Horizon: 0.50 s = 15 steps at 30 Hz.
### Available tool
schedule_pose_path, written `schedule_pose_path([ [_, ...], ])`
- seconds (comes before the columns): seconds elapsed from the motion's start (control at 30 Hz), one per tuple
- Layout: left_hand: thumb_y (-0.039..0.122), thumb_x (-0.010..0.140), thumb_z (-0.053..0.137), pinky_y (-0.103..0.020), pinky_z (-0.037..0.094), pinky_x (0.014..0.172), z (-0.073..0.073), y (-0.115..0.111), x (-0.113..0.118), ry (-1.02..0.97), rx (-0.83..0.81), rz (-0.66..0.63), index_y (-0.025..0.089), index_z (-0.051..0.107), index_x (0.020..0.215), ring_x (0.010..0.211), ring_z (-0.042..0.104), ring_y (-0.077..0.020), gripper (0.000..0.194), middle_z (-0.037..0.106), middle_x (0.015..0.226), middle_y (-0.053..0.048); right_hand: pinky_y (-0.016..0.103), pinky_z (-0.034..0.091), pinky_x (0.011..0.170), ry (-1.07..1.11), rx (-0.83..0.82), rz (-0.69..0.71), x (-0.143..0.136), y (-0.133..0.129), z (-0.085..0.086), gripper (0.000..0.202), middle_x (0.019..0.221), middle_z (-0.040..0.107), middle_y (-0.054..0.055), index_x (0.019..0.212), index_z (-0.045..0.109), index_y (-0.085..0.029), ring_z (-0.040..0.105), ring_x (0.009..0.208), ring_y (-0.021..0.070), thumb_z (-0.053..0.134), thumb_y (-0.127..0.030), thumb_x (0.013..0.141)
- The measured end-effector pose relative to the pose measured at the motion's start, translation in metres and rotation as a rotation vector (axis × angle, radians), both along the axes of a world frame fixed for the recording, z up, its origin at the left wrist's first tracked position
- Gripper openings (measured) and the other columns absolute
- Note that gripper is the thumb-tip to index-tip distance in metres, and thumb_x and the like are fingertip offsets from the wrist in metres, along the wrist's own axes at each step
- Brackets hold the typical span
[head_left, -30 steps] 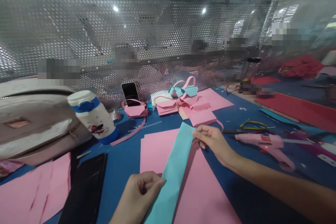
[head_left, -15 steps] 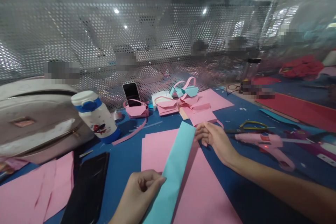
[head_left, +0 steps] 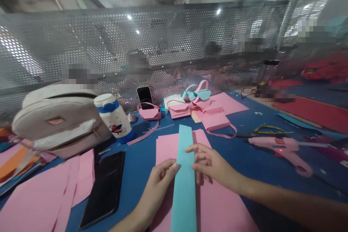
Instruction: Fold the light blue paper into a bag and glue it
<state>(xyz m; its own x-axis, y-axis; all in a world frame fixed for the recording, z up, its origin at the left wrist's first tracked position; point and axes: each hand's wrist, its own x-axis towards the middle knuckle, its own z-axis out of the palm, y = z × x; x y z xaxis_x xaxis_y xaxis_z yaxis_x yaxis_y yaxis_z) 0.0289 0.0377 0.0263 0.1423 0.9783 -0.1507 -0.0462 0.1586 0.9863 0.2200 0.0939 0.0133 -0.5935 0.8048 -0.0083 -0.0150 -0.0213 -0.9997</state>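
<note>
A long folded strip of light blue paper (head_left: 185, 185) stands out over pink sheets (head_left: 228, 206) in front of me. My left hand (head_left: 164, 174) pinches its left edge between thumb and fingers. On the opposite edge is my right hand (head_left: 209, 165): the index finger lies across the strip's face, the thumb is at the edge, and the other fingers curl beside it. Beyond the strip lie small folded pink paper bags, one with a strap (head_left: 216, 121), and a blue paper bag with pink handles (head_left: 196, 95).
A pink glue gun (head_left: 285, 147) and scissors with yellow handles (head_left: 269, 130) lie on the right. To the left are a black phone (head_left: 104, 188), a white bottle (head_left: 115, 121), a pale backpack (head_left: 65, 116) and more pink paper (head_left: 40, 195). A perforated metal screen (head_left: 168, 43) stands behind.
The blue strip has swung from a rightward slant to nearly upright in view. My right hand has come down from its far corner onto its right edge. The camera view has shifted left.
</note>
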Motion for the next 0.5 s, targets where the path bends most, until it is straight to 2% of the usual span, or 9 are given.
schedule_pose_path([
  [0.1, 0.048, 0.093, 0.057, -0.026, 0.047, 0.070, 0.005, -0.007, 0.009, -0.242, -0.032, -0.090, 0.015, 0.071, 0.109, 0.077, 0.062, -0.0194, 0.039, 0.070, 0.092, -0.010, 0.017, 0.042, 0.040, -0.001, 0.065, -0.058, 0.002, -0.001, 0.002, 0.054, 0.070, 0.061, -0.004, 0.129, 0.046, -0.025, 0.067, 0.055, 0.0147, 0.070, -0.036, 0.082],
  [0.2, 0.039, 0.095, 0.058, -0.028, 0.049, 0.078, 0.005, -0.012, 0.015, -0.380, -0.093, -0.133, 0.020, 0.063, 0.126, 0.090, 0.066, -0.0215, 0.037, 0.071, 0.104, -0.011, 0.022, 0.051, 0.048, 0.004, 0.137, -0.090, 0.005, -0.002, 0.003, 0.065, 0.066, 0.058, -0.007, 0.136, 0.041, -0.025, 0.065, 0.055, 0.0148, 0.072, -0.037, 0.080],
  [0.27, 0.035, 0.094, 0.061, -0.033, 0.048, 0.087, 0.002, -0.013, 0.015, -0.430, -0.108, -0.134, 0.025, 0.054, 0.136, 0.098, 0.067, -0.0235, 0.044, 0.069, 0.113, -0.011, 0.022, 0.050, 0.047, -0.010, 0.177, -0.087, 0.006, -0.004, 0.003, 0.069, 0.062, 0.054, -0.008, 0.139, 0.039, -0.024, 0.060, 0.049, 0.0129, 0.073, -0.040, 0.081],
  [0.33, 0.037, 0.090, 0.067, -0.038, 0.047, 0.093, -0.001, -0.013, 0.012, -0.368, -0.093, -0.102, 0.029, 0.048, 0.140, 0.107, 0.064, -0.0268, 0.055, 0.064, 0.124, -0.011, 0.021, 0.045, 0.043, -0.020, 0.198, -0.076, 0.008, -0.006, 0.004, 0.068, 0.063, 0.052, -0.008, 0.142, 0.035, -0.024, 0.054, 0.045, 0.0109, 0.067, -0.044, 0.085],
  [0.4, 0.043, 0.084, 0.072, -0.041, 0.049, 0.091, -0.003, -0.011, 0.008, -0.237, -0.053, -0.059, 0.030, 0.045, 0.141, 0.108, 0.063, -0.0298, 0.065, 0.059, 0.130, -0.012, 0.022, 0.045, 0.046, -0.024, 0.225, -0.056, 0.009, -0.008, 0.005, 0.063, 0.069, 0.056, -0.005, 0.144, 0.034, -0.024, 0.056, 0.050, 0.0117, 0.057, -0.050, 0.092],
  [0.5, 0.048, 0.083, 0.071, -0.041, 0.052, 0.084, 0.000, -0.006, 0.004, -0.075, 0.046, -0.084, 0.029, 0.043, 0.141, 0.103, 0.063, -0.0297, 0.067, 0.056, 0.128, -0.013, 0.028, 0.051, 0.066, -0.042, 0.233, -0.023, 0.009, -0.011, 0.008, 0.056, 0.091, 0.066, 0.004, 0.142, 0.041, -0.024, 0.064, 0.074, 0.0170, 0.044, -0.056, 0.096],
])
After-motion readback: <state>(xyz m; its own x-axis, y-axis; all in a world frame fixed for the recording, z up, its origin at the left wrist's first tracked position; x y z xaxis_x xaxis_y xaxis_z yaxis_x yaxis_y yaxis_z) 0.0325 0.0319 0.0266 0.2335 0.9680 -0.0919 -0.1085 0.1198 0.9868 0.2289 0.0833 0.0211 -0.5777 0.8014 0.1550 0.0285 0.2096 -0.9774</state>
